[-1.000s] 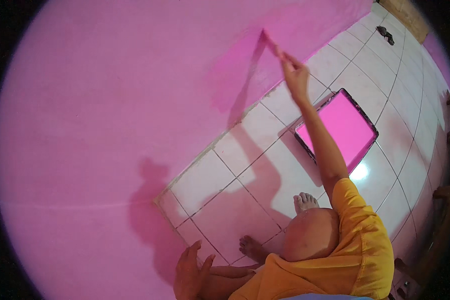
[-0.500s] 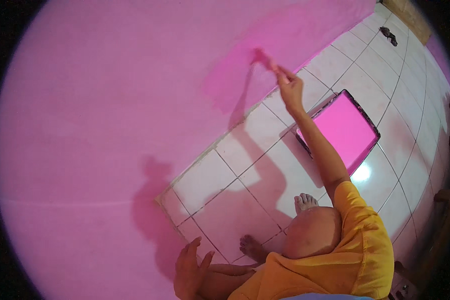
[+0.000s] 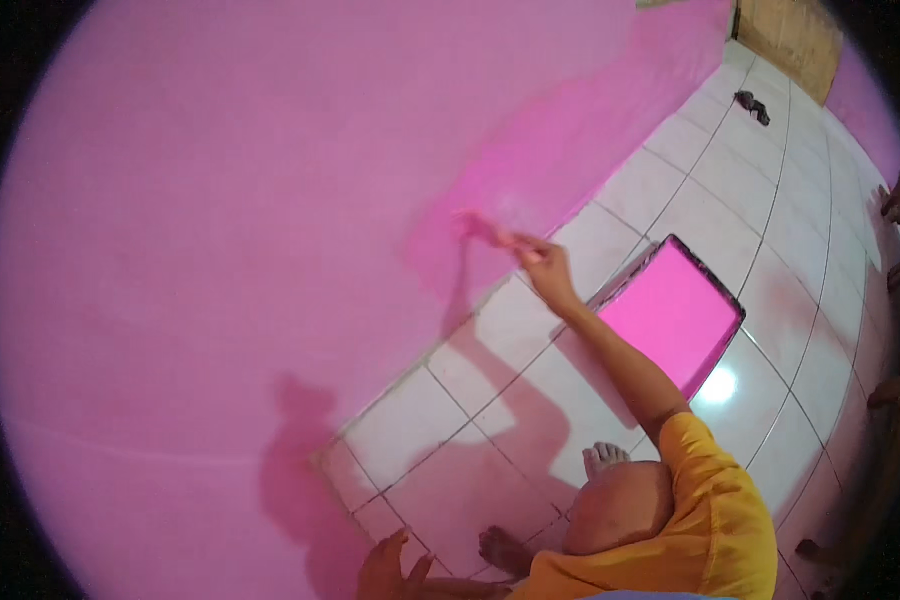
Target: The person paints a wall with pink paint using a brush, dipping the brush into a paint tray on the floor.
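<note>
My right hand (image 3: 547, 270) is closed around the handle of a pink-coated paintbrush (image 3: 482, 230), which is somewhat blurred. The brush head is against the pink wall (image 3: 220, 250), low down near the floor edge. A brighter, fresh-looking pink band (image 3: 560, 140) runs along the bottom of the wall from there toward the far corner. Beside my right forearm, a dark-rimmed rectangular tray (image 3: 712, 276) holds bright pink paint. My left hand (image 3: 390, 574) hovers near my knee at the lower edge, fingers apart and holding nothing.
White floor tiles (image 3: 730, 200) meet the wall along a slanting edge. A small dark crumpled thing (image 3: 754, 107) lies on the far tiles. A wooden panel (image 3: 790, 40) stands at the far corner, and dark wooden furniture parts (image 3: 895, 392) line the right rim.
My right hand and the brush have moved toward me and slightly left along the wall's base. The view has shifted, so the tray and floor sit lower in it.
</note>
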### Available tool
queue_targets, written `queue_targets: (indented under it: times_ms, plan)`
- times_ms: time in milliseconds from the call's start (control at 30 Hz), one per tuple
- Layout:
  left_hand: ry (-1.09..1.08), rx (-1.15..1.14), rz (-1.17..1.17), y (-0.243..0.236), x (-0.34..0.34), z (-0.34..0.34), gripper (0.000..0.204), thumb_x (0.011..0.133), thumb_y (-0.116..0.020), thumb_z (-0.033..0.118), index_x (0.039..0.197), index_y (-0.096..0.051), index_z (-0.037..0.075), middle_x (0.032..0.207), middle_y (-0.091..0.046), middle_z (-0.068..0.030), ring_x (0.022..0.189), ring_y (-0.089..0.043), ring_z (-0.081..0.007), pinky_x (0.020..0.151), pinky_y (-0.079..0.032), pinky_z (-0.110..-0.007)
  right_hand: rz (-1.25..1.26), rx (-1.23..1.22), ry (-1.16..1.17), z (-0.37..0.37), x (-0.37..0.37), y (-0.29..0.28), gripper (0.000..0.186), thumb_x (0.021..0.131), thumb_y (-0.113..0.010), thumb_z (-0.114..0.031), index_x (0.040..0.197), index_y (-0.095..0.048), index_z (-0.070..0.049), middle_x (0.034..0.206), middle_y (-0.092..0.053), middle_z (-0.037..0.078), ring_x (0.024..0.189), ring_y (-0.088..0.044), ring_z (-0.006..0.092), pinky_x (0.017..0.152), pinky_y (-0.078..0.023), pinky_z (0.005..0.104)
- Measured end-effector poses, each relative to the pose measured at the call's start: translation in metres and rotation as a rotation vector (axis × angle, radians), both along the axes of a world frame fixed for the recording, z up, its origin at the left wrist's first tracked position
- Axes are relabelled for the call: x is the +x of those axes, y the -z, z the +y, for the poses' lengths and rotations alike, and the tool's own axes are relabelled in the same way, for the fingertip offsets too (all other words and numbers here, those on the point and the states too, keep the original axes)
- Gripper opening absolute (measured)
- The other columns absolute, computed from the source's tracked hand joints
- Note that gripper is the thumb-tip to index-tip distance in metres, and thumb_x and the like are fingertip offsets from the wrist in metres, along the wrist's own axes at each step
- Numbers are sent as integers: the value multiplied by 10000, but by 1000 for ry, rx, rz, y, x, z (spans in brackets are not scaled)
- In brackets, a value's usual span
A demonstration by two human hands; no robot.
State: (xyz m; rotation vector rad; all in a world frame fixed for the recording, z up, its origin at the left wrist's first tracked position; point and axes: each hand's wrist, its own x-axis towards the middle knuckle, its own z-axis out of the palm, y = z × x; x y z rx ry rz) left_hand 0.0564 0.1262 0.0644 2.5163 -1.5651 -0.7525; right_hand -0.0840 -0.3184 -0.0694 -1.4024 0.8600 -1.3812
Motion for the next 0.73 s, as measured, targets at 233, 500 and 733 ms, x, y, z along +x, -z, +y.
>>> queue_targets:
  times_ms: [233,500,733]
  plan:
    - [27,16,4,12,2,-2,533,846,-626,344,1262,-462,54,1125,-577,-184,1022,-557,-342,868,-453,-416,19,15,427,-33,-14,34,355,877,-600,-248,1094,-624,32,770,-667,88,694,-558,106,606,-457,275]
    - [22,-14,53,5,8,0,526,844,-630,337,1268,-468,73,1122,-577,-187,1031,-553,-351,880,-445,-419,148,9,-316,73,41,17,283,883,-620,-246,1023,-669,-5,947,-689,72,839,-584,103,753,-474,286]
    - [-79,3,77,0,0,17,557,852,-611,363,1306,-430,96,1173,-550,-192,1086,-519,-353,918,-414,-439,-53,-103,114,-68,-52,-33,203,916,-528,-110,1008,-661,12,973,-678,101,904,-619,135,820,-492,283]
